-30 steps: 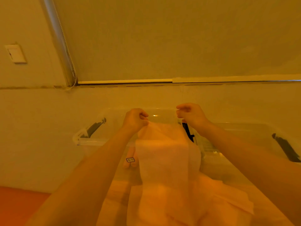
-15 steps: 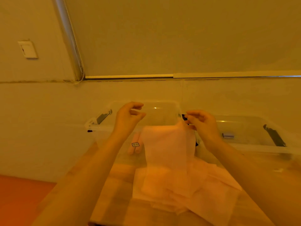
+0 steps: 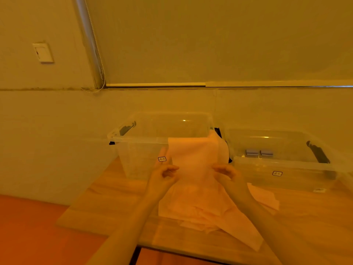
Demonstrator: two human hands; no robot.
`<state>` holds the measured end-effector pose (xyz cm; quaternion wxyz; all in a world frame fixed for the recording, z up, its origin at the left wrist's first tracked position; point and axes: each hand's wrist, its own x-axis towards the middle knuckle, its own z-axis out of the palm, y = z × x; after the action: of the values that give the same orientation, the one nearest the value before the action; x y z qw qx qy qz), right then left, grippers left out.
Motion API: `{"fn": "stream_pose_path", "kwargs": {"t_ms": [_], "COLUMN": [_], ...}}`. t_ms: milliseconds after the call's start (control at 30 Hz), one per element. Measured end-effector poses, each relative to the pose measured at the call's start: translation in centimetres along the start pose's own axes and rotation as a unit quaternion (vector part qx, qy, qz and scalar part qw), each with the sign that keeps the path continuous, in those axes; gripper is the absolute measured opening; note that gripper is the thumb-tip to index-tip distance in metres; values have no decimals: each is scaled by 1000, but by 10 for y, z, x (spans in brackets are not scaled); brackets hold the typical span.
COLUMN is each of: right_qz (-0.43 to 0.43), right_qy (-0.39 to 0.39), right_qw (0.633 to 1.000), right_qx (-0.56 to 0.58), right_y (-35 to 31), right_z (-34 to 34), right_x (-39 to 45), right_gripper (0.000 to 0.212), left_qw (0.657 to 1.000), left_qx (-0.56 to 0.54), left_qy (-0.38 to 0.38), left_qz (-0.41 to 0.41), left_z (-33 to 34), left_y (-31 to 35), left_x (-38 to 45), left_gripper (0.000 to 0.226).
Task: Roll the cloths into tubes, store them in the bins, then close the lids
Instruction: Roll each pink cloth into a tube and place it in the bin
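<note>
Thin pale-pink rectangular cloth (image 3: 193,155), held upright before the lidless clear plastic left bin (image 3: 145,138), above a rumpled pile of pink cloths (image 3: 198,209); matching lidless right bin (image 3: 286,169) just beside the left bin.

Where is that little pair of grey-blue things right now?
The grey-blue pair lies inside the right clear bin, on the table's right side, apart from the pink cloth that both hands hold up in front of the left bin.

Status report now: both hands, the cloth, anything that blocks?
Left hand and right hand each pinch a side of the pink cloth, held up, not rolled. Left bin and right bin open. Loose cloth pile lies below.
</note>
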<state>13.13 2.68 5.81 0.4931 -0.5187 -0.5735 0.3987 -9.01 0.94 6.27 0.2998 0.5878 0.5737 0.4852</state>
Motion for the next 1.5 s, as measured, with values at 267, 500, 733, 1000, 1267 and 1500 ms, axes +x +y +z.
{"fn": "stream_pose_path", "kwargs": {"t_ms": [267,500,733,1000,1267,1500], "right_qz": [-12,-22,51,40,39,77], "right_qy": [67,81,91,56,9,2], "right_qw": [998,996,990,994,994,986], "right_qx": [20,39,100,86,102,146], "right_y": [5,1,4,3,2,-6], "right_z": [12,15,16,9,5,-2], "right_x": [5,8,6,-7,-24,-37], "right_gripper": [26,23,39,23,18,21], "left_qw": [995,995,997,998,992,982], "left_qx": [-75,-93,-68,-61,-115,-157], "left_qy": [59,23,28,29,-41,-96], "left_qz": [25,34,27,0,-28,-36], "left_z": [12,17,16,11,9,2], "left_y": [5,11,9,-9,-8,9], "left_x": [17,28,23,5,-6,-19], "left_gripper": [32,28,24,27,29,28]}}
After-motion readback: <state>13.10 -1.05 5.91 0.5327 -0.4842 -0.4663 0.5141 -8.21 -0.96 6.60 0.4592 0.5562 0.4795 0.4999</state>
